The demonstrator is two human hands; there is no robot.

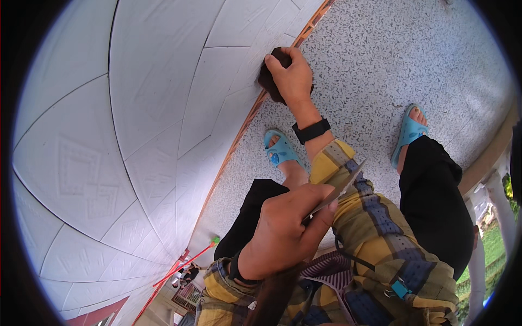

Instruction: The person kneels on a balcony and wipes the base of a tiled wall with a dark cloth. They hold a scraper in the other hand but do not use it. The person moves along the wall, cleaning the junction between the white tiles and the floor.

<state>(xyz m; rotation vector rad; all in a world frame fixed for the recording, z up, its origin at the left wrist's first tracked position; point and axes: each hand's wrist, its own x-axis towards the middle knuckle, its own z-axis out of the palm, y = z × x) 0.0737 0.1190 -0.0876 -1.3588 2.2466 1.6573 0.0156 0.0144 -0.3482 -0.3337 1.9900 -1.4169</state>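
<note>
My right hand (292, 77), with a black band on its wrist, grips a bunched dark brown cloth (270, 84). The cloth lies at the foot of the white tiled wall (157, 98), against the narrow orange-brown strip (239, 136) where wall and floor meet. Nearer my body, my left hand (285, 228) is closed around a thin, flat metal blade (348, 181). The blade's pointed end sticks out past the thumb, up and to the right, in front of my right sleeve. Whether the blade has a handle is hidden by the fingers.
Speckled terrazzo floor (370, 65) stretches right of the wall. My feet, in light blue sandals (408, 130), stand apart on it. A red pole (185, 263) with a green end leans low at the left. White railing posts (477, 271) rise at the right, with greenery beyond.
</note>
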